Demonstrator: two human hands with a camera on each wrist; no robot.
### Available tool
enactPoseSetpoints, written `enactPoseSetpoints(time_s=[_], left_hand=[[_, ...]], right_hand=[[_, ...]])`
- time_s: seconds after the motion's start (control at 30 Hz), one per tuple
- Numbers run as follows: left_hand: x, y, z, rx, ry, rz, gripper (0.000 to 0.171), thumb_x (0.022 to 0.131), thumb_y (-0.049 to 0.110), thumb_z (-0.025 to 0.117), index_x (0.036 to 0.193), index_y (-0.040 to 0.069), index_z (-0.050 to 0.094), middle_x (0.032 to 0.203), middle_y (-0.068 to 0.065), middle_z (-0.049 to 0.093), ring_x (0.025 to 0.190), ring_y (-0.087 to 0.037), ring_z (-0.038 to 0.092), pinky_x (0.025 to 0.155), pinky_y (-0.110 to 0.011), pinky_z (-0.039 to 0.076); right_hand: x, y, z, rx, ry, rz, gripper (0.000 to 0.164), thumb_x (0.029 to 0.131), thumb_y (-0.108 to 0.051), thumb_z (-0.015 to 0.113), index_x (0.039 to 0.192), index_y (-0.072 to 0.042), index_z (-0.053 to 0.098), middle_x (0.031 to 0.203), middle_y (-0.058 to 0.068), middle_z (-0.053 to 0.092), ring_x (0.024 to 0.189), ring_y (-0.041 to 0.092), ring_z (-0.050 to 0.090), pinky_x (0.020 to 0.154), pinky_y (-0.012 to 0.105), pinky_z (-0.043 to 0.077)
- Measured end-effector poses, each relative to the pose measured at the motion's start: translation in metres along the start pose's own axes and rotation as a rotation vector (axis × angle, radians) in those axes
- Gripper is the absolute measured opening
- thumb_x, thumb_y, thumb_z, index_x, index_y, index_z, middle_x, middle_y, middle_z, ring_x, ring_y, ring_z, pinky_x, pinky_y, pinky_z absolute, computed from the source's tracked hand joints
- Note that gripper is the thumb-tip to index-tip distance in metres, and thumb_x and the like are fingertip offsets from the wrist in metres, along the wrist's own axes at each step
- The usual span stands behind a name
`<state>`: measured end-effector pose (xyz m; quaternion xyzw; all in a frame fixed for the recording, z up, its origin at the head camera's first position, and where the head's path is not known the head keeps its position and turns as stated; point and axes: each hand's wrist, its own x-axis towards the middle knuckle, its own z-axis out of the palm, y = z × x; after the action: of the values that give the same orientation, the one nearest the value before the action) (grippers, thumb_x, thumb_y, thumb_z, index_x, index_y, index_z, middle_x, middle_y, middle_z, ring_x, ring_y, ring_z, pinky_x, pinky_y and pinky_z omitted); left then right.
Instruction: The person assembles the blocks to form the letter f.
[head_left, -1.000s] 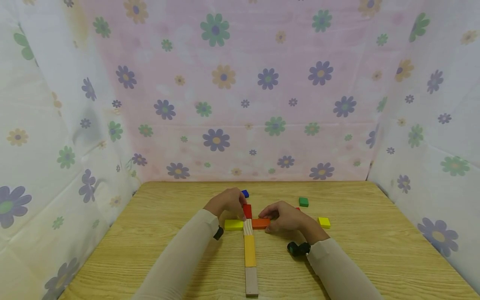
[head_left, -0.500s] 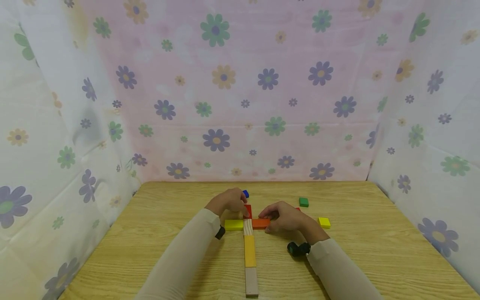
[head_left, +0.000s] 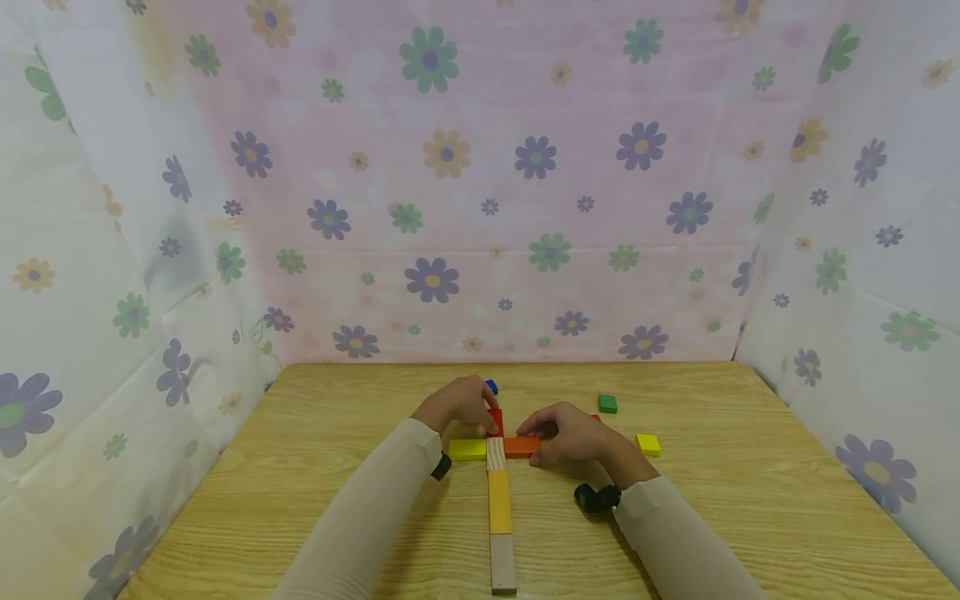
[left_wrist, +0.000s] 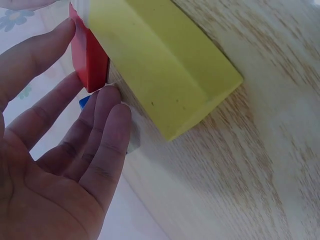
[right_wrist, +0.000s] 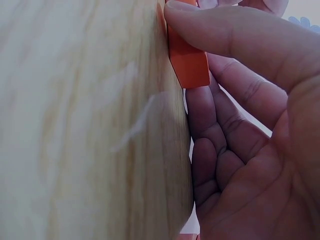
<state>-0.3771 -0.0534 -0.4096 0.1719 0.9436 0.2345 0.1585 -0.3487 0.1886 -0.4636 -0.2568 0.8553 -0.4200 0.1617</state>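
My left hand (head_left: 459,402) pinches the red block (head_left: 496,416) at the far end of a row of wooden blocks. In the left wrist view its thumb lies on one side of that red block, with the fingertips by the far end. Below the red block come a wood-grain block (head_left: 496,455), an amber block (head_left: 499,502) and a beige block (head_left: 503,562). A yellow block (left_wrist: 165,60) juts left from the wood-grain one. On the right, my right hand (head_left: 566,432) holds the orange block (right_wrist: 190,65) between thumb and fingers, flat on the table.
Loose blocks lie around: a blue one (head_left: 491,387) behind my left hand, a green one (head_left: 607,404) at the back right, a bright yellow one (head_left: 648,445) to the right. A second red block (head_left: 596,417) is mostly hidden by my right hand. Flowered cloth (head_left: 480,183) encloses the wooden table (head_left: 337,417).
My left thumb has shifted slightly from the seam by the wood-grain block onto the red block. The right hand and the blocks look the same as before.
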Motion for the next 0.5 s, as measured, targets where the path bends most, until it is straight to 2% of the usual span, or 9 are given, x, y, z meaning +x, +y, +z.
enactPoseSetpoints(time_s=[0.5], left_hand=[[0.0002, 0.0008, -0.0012, -0.002, -0.002, -0.031, 0.036, 0.079, 0.02, 0.091, 0.112, 0.013, 0.077, 0.114, -0.004, 0.071, 0.105, -0.023, 0.062, 0.1, -0.047, 0.054]], right_hand=[[-0.0005, -0.0001, 0.0005, 0.006, -0.003, 0.0, 0.039, 0.084, -0.019, 0.087, 0.121, -0.018, 0.075, 0.12, -0.001, 0.071, 0.104, 0.018, 0.068, 0.094, 0.038, 0.058]])
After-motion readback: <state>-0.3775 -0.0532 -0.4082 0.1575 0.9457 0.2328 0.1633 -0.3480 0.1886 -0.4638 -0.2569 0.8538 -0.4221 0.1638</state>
